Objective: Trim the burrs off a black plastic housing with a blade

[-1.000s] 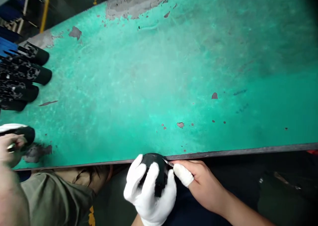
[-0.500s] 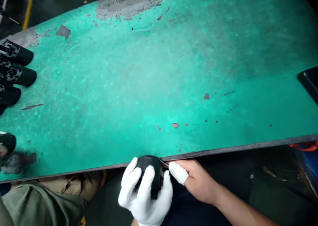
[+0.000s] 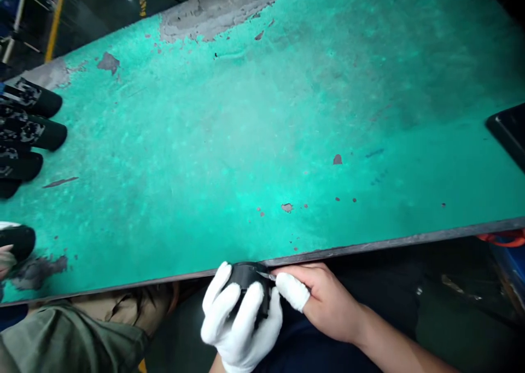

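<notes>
In a white glove, my left hand (image 3: 241, 326) is wrapped round a black rounded part (image 3: 248, 272) at the table's front edge. Its fingers cover much of the part, so its full shape is hidden. My right hand (image 3: 330, 302) is bare apart from a white cover on the thumb. Between that thumb and the forefinger it pinches a thin metal blade (image 3: 266, 275), whose tip lies against the upper right side of the black part. The blade's handle is hidden inside the hand.
The long green table (image 3: 254, 132) has worn grey patches. Several black cylindrical pieces (image 3: 45, 135) lie at its left. A co-worker's hand (image 3: 6, 259) holds a dark piece nearby, and a green-clothed person (image 3: 69, 334) sits beside me. A black object (image 3: 511, 135) stands at the right edge.
The black part has tilted slightly in my left hand, showing more of its top. The blade's tip now lies further over it. The whole view has shifted a little.
</notes>
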`<state>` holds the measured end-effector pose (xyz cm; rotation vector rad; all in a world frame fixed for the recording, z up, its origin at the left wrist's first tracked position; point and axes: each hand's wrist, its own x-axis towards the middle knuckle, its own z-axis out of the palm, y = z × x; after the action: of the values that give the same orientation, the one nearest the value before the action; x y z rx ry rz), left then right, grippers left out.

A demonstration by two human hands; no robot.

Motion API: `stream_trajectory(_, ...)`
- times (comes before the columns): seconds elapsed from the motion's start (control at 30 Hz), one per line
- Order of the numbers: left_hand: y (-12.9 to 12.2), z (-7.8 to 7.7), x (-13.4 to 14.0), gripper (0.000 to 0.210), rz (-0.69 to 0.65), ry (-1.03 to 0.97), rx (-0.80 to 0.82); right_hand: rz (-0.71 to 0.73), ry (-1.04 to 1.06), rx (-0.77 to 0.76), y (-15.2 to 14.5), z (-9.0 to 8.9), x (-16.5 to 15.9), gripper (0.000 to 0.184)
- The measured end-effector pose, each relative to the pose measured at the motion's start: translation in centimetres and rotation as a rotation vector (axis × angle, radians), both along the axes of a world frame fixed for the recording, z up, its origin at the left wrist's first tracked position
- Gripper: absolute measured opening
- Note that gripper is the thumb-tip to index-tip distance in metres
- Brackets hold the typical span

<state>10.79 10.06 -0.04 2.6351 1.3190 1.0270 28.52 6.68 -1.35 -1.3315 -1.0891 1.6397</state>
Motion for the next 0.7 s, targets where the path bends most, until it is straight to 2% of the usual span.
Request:
stream_trajectory(0.13, 0.1, -0.2, 0.1, 0.045, 0.024, -0.006, 0.014, 0.048, -0.029, 0.024, 0.2, 0.2, 0.0, 0.037)
stream_trajectory(0.3, 0.1, -0.9, -0.2, 0.049, -0.001, -0.029, 0.061, -0.001, -0.121, -0.004, 0.7, 0.2, -0.6, 0.036)
stream_trajectory(0.53, 0.1, -0.7, 0.4, 0.042, 0.048, -0.067, 0.028, 0.029, -0.027, 0.025, 0.2, 0.1, -0.5, 0.035)
stream_trajectory(0.7, -0.1, -1.2, 0.4, 0.042, 0.059, -0.087, 0.045, 0.045, -0.097, 0.024, 0.5, 0.5, -0.7, 0.035)
